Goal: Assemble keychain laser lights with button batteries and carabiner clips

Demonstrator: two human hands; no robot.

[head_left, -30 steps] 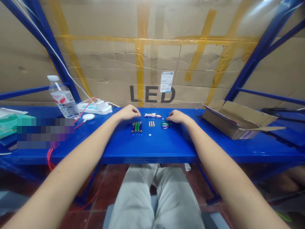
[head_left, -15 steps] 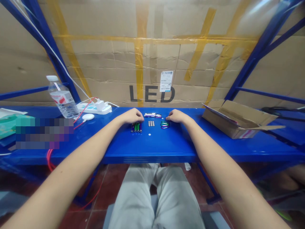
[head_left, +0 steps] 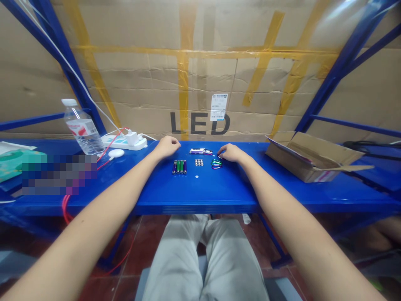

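My left hand [head_left: 168, 147] hovers or rests behind a row of short metal tubes [head_left: 179, 167], purple and green, lying side by side. Its fingers are loosely bent and I see nothing in them. My right hand [head_left: 229, 153] is beside the small carabiners [head_left: 216, 164], which are green and purple. Its fingertips are a little apart near them, with nothing visibly held. Between the hands sits a tight block of button cells [head_left: 199, 162]. Behind these lie slim shiny silver and purple pieces [head_left: 201, 151]. A small white disc [head_left: 196, 177] is nearer to me.
An open cardboard box [head_left: 300, 161] stands on the right of the blue table [head_left: 200, 194]. On the left are a water bottle [head_left: 83, 129], a power strip [head_left: 138, 144], a white round puck [head_left: 116, 153] and a red cable [head_left: 65, 205]. A large carton [head_left: 150, 92] stands behind.
My left hand has drawn back and to the left off the metal tubes, which now show in full. The right hand stays by the carabiners, its fingers slightly shifted.
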